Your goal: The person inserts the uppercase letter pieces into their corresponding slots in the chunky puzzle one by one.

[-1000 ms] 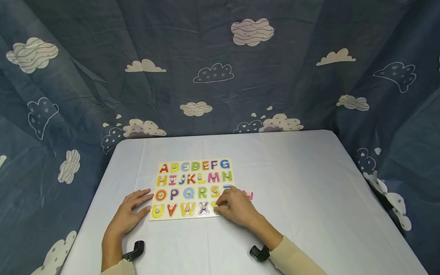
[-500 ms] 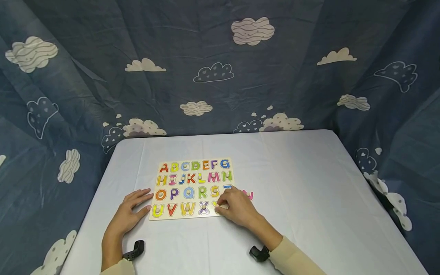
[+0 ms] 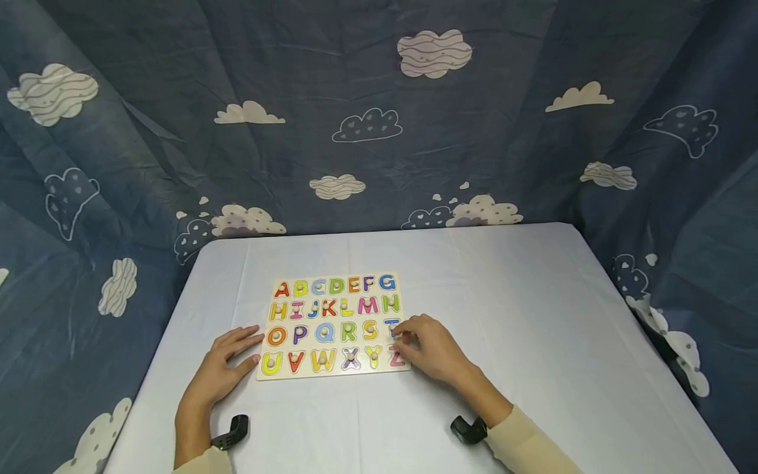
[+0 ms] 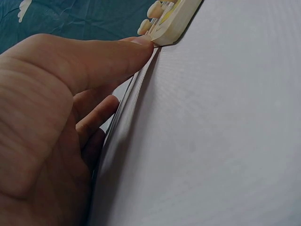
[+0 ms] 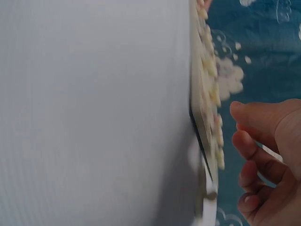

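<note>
A pale wooden alphabet puzzle board (image 3: pixel 314 344) with coloured knobbed letters lies flat on the table. My left hand (image 3: pixel 222 368) rests at its left side, and in the left wrist view the thumb (image 4: pixel 127 54) touches the board's corner. My right hand (image 3: pixel 435 349) hovers over the board's right edge, fingers loosely bent with nothing between them. The yellow Y (image 3: pixel 374 356) sits in the bottom row. Beside it a pink Z shape (image 3: pixel 395 359) shows, partly covered by the fingertips. In the right wrist view, a loose knobbed piece (image 5: pixel 210 194) lies past the board's end.
A white cloth covers the table (image 3: pixel 503 296). Behind and around it hangs a dark blue curtain (image 3: pixel 367 72) with cloud prints. Each wrist wears a black camera, the left camera (image 3: pixel 233 431) and the right camera (image 3: pixel 468 430) both close above the table.
My right hand has let go of the yellow Y and moved right, uncovering the Y and the pink Z shape. The loose pink letter beside the board is now hidden behind that hand in the head view.
</note>
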Tool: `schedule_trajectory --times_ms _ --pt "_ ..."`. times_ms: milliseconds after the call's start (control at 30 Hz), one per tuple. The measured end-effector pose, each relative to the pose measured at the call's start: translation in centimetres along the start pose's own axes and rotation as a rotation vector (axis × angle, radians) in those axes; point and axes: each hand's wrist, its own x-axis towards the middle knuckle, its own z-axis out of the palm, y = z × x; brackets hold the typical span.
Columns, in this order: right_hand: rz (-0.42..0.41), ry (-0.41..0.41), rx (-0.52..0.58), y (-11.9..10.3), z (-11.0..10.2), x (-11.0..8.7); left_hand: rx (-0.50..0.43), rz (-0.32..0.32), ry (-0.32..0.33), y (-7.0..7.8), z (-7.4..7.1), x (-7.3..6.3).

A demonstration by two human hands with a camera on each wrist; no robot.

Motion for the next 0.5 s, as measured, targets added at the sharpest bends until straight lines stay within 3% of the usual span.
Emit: schedule_trajectory --times_ms 267,500 --pt "0.053 0.093 -0.054 3.2 -3.6 -0.1 0.006 0.012 0.005 0.3 -0.3 -0.1" --pt "0.042 0.135 -0.090 5.0 -5.0 -0.2 -0.010 -0.008 -0.010 0.6 -0.4 -0.2"
